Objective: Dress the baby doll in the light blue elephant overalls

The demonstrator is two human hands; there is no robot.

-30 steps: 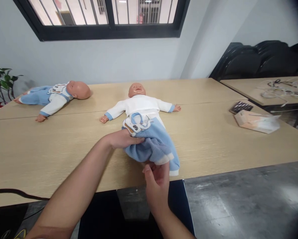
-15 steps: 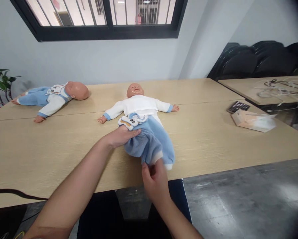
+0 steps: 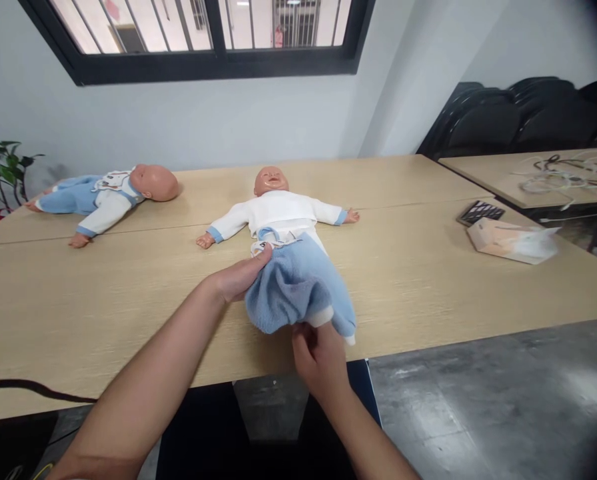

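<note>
A baby doll (image 3: 277,208) in a white top lies on its back in the middle of the wooden table (image 3: 128,280), arms spread. Blue fleece trousers (image 3: 298,287) cover its lower half. My left hand (image 3: 238,277) grips the trousers at their upper left side, near the waist. My right hand (image 3: 318,350) is closed around the white-cuffed leg end at the table's front edge; what lies inside the cuff is hidden.
A second doll (image 3: 113,193) in blue and white lies at the far left. A tissue pack (image 3: 511,240) and a dark flat object (image 3: 480,212) sit at the right. Another table with cables (image 3: 563,175), black chairs (image 3: 523,120) and a plant (image 3: 1,173) surround. A black cord (image 3: 28,388) crosses the front left edge.
The trousers have been worked up the doll's body; the bib with its print is now mostly covered. My right hand shifted along the leg cuff, and my left moved slightly up toward the waist.
</note>
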